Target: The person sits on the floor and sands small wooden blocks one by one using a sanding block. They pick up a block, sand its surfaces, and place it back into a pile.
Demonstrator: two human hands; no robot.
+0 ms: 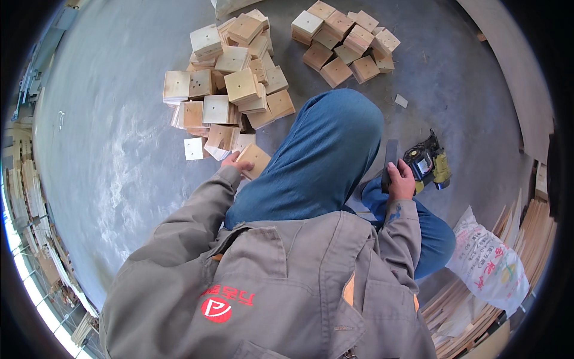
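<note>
At the near edge of a large pile, my left hand [237, 164] is closed on a square wooden block [254, 160] with a small hole in its face. The block is beside my raised knee. My right hand [401, 181] grips a dark, flat, rectangular bar [391, 157], held upright to the right of that knee; its exact kind cannot be told. Close by on the floor lies a black and yellow-green power tool [426, 163]. The large pile of square wooden blocks [242, 87], stacked in layers and mostly with small holes, sits ahead on the left.
A smaller group of wooden blocks [348, 42] lies farther off to the right. A small pale scrap [401, 101] is on the grey floor [119, 137]. At the lower right, a white printed sack [487, 260] rests on long wooden strips [463, 317]. More timber [36, 209] lines the left side.
</note>
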